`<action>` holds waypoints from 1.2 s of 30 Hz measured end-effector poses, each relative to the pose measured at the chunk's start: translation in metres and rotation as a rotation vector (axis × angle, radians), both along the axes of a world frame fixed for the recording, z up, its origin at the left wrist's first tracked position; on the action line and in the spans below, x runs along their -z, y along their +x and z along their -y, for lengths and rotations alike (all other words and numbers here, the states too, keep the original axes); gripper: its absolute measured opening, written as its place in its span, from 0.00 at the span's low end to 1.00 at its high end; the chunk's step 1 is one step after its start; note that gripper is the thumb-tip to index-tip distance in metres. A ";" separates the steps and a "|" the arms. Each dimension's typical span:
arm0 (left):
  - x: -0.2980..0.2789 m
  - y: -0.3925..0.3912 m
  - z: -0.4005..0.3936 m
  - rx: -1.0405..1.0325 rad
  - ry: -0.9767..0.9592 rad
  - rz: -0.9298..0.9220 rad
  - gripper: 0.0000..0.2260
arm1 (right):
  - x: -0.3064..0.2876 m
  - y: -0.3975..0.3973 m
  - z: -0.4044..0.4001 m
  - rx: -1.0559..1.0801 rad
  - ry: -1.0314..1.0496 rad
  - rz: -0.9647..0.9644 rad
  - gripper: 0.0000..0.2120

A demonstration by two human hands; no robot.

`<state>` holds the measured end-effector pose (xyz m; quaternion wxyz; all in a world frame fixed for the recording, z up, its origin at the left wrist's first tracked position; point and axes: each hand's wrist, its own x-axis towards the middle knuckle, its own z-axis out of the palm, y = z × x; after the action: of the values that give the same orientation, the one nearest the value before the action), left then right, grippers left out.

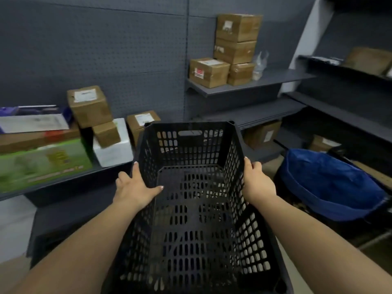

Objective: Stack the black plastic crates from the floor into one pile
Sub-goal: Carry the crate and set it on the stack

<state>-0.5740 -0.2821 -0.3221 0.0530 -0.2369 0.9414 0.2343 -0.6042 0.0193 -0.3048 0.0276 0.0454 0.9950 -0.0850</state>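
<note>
On the far left, a low dark shelf [63, 181] carries a green printed box [42, 164] with flat cartons and a white envelope-like pack stacked on top of it. Just right of these sits a white box [115, 149], and two brown cardboard boxes [90, 106] lean on it, the smaller below the larger. Another labelled brown box [141, 122] stands against the pegboard wall behind the crate's far left corner.

In the middle, the black plastic crate [191, 209] is held up in front of the person, its open top facing the camera. Its perforated walls and slotted floor hold nothing; light floor shows through the holes. The left hand [135, 187] grips the left rim, thumb hooked inside the wall and fingers lying along the outside. The right hand [257, 181] grips the right rim, fingers curled over the edge; whether the thumb is inside or outside cannot be told.

Further right, a wall shelf [265, 81] holds four sealed brown cartons [235, 49], three in a column and one beside them, with a clear plastic bag [259, 62] next to them. Lower shelves hold more cartons. At the far right a blue fabric bag [331, 183] sits open near the floor; its contents cannot be made out.
</note>
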 end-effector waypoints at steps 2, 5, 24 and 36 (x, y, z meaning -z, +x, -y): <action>0.004 -0.026 -0.012 0.064 0.009 0.014 0.51 | 0.009 -0.006 -0.013 0.076 -0.005 0.000 0.42; 0.011 -0.063 -0.024 0.158 0.014 0.045 0.52 | 0.019 -0.014 -0.024 0.175 -0.030 0.003 0.42; 0.061 -0.184 -0.044 0.308 -0.003 0.175 0.50 | 0.070 -0.090 -0.037 0.306 -0.059 0.072 0.41; 0.109 -0.188 -0.059 0.358 -0.073 0.133 0.49 | 0.124 -0.119 -0.060 0.300 -0.088 0.134 0.41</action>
<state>-0.7619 -0.2234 -0.4306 0.1473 -0.0824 0.9707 0.1708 -0.7233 0.0794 -0.4291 0.0828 0.1976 0.9683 -0.1283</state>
